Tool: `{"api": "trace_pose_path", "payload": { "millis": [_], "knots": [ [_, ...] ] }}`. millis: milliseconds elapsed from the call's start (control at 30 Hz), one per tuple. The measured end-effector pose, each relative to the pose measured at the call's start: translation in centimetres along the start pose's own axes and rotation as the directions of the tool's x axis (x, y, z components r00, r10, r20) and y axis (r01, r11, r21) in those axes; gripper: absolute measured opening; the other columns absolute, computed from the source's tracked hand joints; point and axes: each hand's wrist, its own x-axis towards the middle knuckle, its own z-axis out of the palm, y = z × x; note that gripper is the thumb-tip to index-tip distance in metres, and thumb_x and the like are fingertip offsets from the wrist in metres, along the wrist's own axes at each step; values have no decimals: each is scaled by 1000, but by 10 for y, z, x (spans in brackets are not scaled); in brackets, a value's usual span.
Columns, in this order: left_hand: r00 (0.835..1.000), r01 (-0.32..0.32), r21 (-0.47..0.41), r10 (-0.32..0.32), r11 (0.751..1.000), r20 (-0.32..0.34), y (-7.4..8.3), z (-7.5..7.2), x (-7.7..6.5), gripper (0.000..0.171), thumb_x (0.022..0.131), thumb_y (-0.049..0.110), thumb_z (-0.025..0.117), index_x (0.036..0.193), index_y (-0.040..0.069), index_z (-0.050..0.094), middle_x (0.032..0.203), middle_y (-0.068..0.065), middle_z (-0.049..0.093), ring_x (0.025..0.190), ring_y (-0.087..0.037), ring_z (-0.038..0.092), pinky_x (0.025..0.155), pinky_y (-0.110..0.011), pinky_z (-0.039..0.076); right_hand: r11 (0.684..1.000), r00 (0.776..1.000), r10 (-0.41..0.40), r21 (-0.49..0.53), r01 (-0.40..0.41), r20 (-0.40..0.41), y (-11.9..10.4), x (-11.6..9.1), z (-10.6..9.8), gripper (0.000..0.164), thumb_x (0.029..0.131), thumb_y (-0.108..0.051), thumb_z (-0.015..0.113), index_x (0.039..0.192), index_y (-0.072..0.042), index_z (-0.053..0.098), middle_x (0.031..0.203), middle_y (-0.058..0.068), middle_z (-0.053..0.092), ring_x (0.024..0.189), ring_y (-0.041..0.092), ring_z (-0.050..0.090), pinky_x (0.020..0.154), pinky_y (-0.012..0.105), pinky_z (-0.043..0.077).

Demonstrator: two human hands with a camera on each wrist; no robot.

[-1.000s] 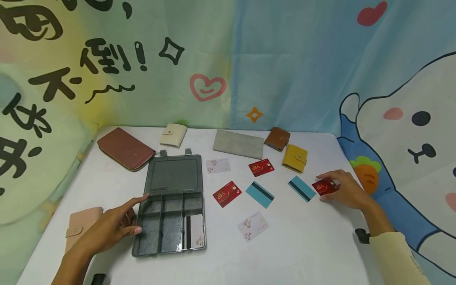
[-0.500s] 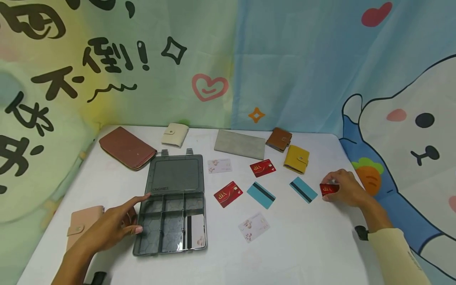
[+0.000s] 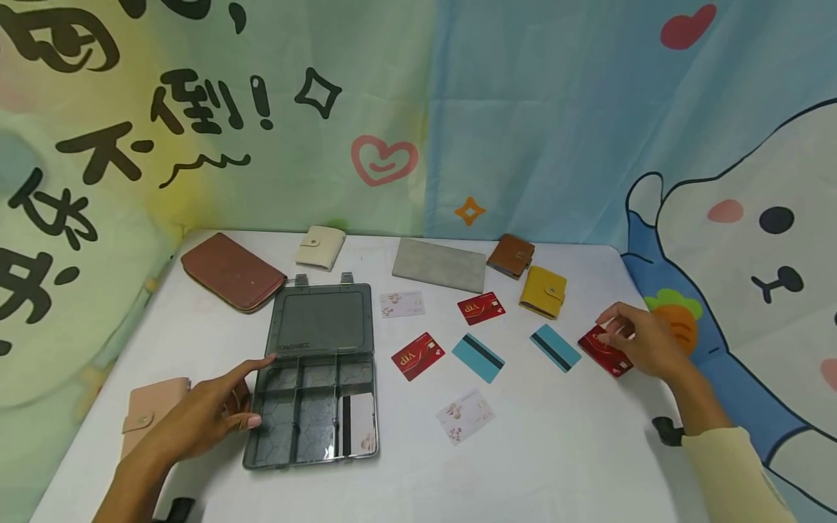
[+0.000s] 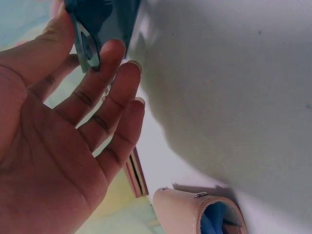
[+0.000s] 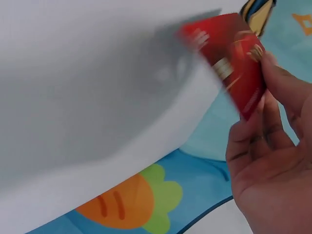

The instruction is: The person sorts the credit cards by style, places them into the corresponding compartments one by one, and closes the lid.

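My right hand (image 3: 644, 345) pinches a red VIP card (image 3: 608, 354) between thumb and fingers near the table's right side. In the right wrist view the red card (image 5: 241, 63) is tilted and partly blurred, with a shadow on the white cloth behind it. At the left, my left hand (image 3: 196, 418) touches the left edge of an open grey compartment box (image 3: 320, 319) with thumb and index finger. Its other fingers are loosely bent beside the box's side, as the left wrist view shows. One compartment, at the box's front right, holds a white card with a black stripe (image 3: 357, 427).
Two red VIP cards (image 3: 418, 356), two blue striped cards (image 3: 479, 357) and two pale flowered cards (image 3: 466, 417) lie between box and right hand. Along the back are several wallets, among them a yellow one (image 3: 543, 292) and a grey one (image 3: 438, 265). A pink wallet (image 3: 153, 407) lies by my left wrist.
My right hand has shifted slightly right and turned the red card, so more of its face shows now. My left hand and the box have stayed in place.
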Motion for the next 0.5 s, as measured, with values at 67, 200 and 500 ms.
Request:
{"api": "trace_pose_path", "payload": {
  "millis": [67,200,500],
  "knots": [
    [1000,3,-1,-3,1000,2,0,0,0,87,78,18,83,152,17,39,76,13,55,66,4,50,57,-22,44,1000,999,-6,7,6,-43,-8,-2,0,29,93,-10,70,120,-14,62,102,13,60,94,30,57,63,27,52],
    [1000,26,3,-26,1000,17,1,0,0,87,79,19,83,153,18,38,77,12,56,66,4,50,58,-22,44,999,990,15,48,-8,-141,-28,-5,0,31,93,-19,71,123,-16,63,104,13,62,93,30,58,60,27,52],
    [999,35,1,-35,999,28,2,-1,0,86,80,19,82,153,19,37,77,12,56,66,3,51,58,-23,45,938,988,69,345,-17,-139,-83,-3,11,36,93,-32,71,122,-14,62,102,10,60,80,26,67,66,25,58]
  ]
}}
